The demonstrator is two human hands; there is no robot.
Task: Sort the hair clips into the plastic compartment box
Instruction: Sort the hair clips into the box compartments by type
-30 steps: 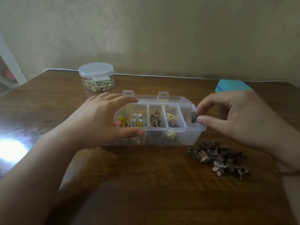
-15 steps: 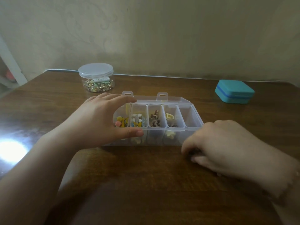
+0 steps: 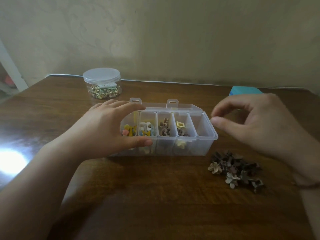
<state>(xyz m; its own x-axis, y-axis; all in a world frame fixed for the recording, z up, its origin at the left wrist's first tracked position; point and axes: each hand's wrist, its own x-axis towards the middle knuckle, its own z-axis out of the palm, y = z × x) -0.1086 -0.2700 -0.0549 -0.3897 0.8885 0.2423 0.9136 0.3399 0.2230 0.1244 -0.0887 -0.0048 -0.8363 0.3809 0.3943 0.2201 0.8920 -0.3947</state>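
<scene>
The clear plastic compartment box (image 3: 207, 144) lies open in the middle of the table, lid folded back. My left hand (image 3: 110, 129) grips its left end, thumb on the front wall and fingers over the back edge. Coloured clips fill the two left compartments, brown ones the third, and a yellow square clip with dark ones the fourth. The rightmost compartment looks empty. My right hand (image 3: 256, 125) hovers just right of the box, thumb and index finger slightly apart with nothing visible between them. A pile of brown and beige flower hair clips (image 3: 235, 168) lies in front of it.
A round clear jar (image 3: 102, 83) with a lid, holding small gold pieces, stands at the back left. A teal case (image 3: 245, 91) sits at the back right, partly behind my right hand. A white cable (image 3: 173, 82) runs along the table's far edge by the wall.
My right hand held a dark clip at the box's right end, dropped onto the clip pile, and has risen back beside the rightmost compartment. My left hand and the box stayed still.
</scene>
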